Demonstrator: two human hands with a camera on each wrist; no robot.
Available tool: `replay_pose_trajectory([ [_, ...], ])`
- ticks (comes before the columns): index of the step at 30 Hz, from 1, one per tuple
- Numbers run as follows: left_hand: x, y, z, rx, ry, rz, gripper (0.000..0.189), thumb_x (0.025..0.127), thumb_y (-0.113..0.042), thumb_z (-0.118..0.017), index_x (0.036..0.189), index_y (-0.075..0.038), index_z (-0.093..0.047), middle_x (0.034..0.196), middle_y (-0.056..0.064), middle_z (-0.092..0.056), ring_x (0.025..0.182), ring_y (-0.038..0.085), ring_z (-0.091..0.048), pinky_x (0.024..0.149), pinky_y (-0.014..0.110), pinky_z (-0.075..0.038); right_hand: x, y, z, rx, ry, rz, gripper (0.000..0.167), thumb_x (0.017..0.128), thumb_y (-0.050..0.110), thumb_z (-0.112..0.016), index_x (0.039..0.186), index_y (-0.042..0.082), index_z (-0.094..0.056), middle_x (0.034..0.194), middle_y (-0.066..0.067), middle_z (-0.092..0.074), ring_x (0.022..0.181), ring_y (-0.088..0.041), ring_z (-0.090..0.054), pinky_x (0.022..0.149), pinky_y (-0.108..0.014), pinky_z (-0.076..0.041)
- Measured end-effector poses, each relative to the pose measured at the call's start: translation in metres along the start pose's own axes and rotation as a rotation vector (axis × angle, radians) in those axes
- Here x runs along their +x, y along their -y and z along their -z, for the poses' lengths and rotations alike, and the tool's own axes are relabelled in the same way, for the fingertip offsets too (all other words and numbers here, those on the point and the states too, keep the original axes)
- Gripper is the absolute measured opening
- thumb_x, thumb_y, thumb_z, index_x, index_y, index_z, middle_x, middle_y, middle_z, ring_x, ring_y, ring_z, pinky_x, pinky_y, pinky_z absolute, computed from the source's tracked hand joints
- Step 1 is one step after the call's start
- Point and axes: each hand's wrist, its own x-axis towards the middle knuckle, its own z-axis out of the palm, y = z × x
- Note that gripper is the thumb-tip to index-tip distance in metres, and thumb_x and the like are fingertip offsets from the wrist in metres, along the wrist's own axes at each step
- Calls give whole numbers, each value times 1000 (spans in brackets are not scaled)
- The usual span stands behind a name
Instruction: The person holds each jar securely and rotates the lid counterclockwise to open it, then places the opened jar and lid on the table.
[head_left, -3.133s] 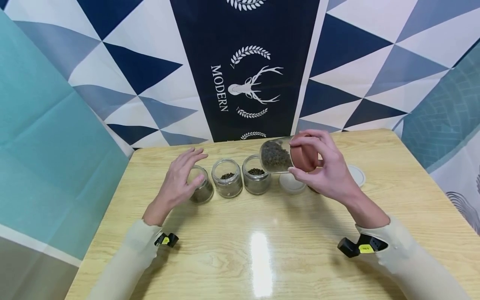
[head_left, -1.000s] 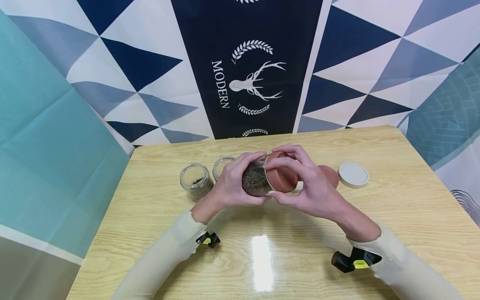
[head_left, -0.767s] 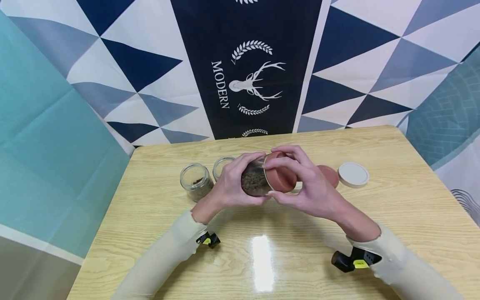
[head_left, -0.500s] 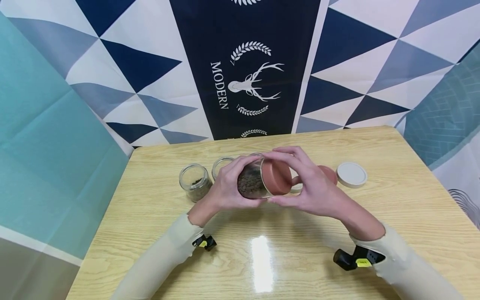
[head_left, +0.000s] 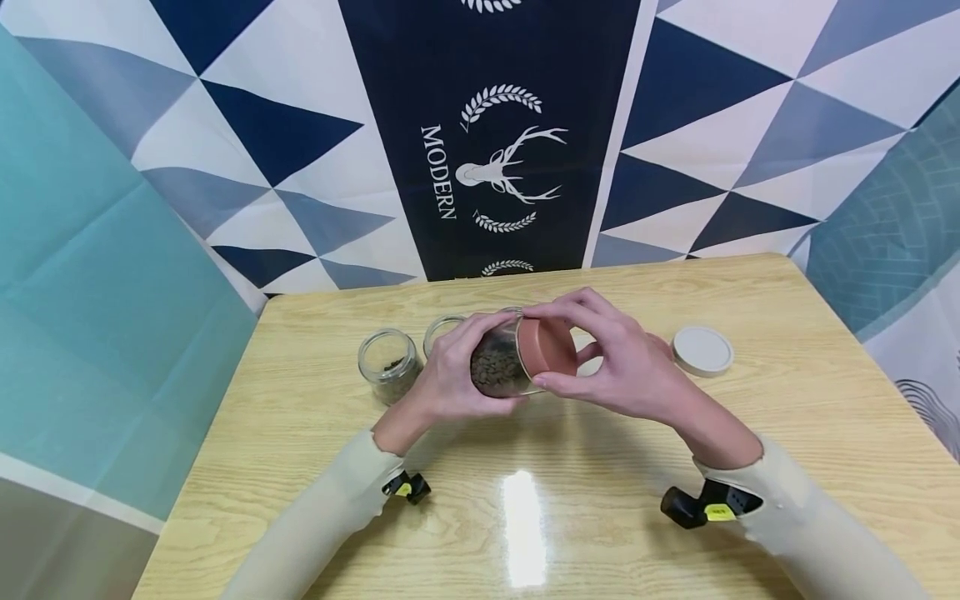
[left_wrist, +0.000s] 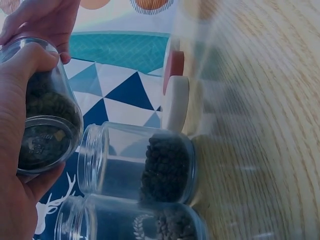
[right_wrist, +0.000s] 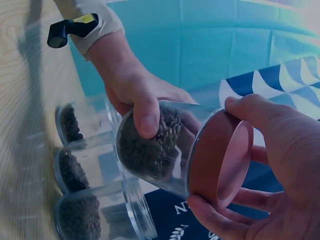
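A glass jar (head_left: 495, 367) partly filled with dark beans is held tilted on its side above the table. My left hand (head_left: 450, 375) grips its glass body, with the thumb (right_wrist: 148, 117) across the side in the right wrist view. My right hand (head_left: 622, 362) holds the reddish-brown lid (head_left: 546, 348) on the jar's mouth, thumb and fingers around its rim. In the right wrist view the lid (right_wrist: 220, 155) sits against the glass rim. Whether it is threaded tight I cannot tell.
Open glass jars with dark beans stand in a row behind my hands: one at the left (head_left: 390, 367), another (head_left: 444, 325) partly hidden. A white lid (head_left: 702, 350) and a partly hidden reddish lid (head_left: 662, 346) lie at the right. A patterned cloth backs the table.
Earlier the right hand alone held the jar by its lid while the left hand hovered at the left jar. Now the left hand grips the glass; the right fingers have shifted around the lid.
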Motion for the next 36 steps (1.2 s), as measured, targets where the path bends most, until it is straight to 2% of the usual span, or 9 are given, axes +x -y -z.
replay_pose_trajectory([
  [5, 1, 1, 0, 4, 11, -10, 101, 65, -26, -104, 153, -3, -59, 139, 16, -76, 126, 30, -76, 108, 45, -66, 0, -2, -1, -1, 0, 20, 66, 87, 14, -97, 147, 22, -72, 138, -9, -66, 121, -26, -68, 73, -27, -69],
  [19, -1, 1, -1, 0, 25, -14, 99, 67, -26, -103, 153, -2, -59, 142, 16, -75, 127, 30, -77, 107, 44, -67, -1, -5, 2, 8, 30, 34, 66, 87, 13, -97, 148, 21, -73, 137, -8, -65, 121, -26, -68, 74, -30, -70],
  [22, -2, 2, -1, -4, 25, -14, 99, 67, -26, -103, 152, -1, -60, 142, 16, -75, 127, 30, -77, 108, 44, -66, -2, -7, 3, -22, 31, 93, 68, 85, 11, -98, 147, 20, -73, 139, -10, -66, 121, -28, -70, 76, -29, -70],
  [24, -2, 2, -1, -5, 25, -16, 100, 66, -27, -104, 152, -1, -60, 141, 16, -76, 127, 29, -77, 108, 44, -66, -2, -8, 4, -83, 42, 161, 70, 83, 10, -99, 147, 22, -73, 142, -10, -66, 123, -28, -71, 79, -30, -70],
  [29, -4, 3, -1, -9, 22, -21, 101, 64, -27, -104, 152, -2, -61, 140, 16, -76, 126, 29, -77, 107, 43, -67, -2, -9, 11, -235, 79, 303, 75, 81, 17, -102, 148, 30, -71, 153, -6, -63, 134, -28, -69, 89, -41, -71],
  [33, -5, 3, 1, -18, 25, -11, 100, 65, -27, -103, 152, -2, -61, 139, 15, -76, 125, 29, -77, 107, 43, -66, 0, -9, 12, -259, 97, 324, 75, 81, 20, -102, 147, 31, -71, 155, -6, -61, 138, -29, -68, 92, -46, -71],
  [36, -4, 3, 1, -18, 32, -11, 100, 65, -27, -104, 152, -2, -61, 140, 16, -76, 125, 30, -77, 107, 43, -66, -1, -8, 13, -247, 103, 294, 76, 81, 20, -103, 148, 30, -70, 157, -8, -60, 138, -30, -69, 92, -45, -71],
])
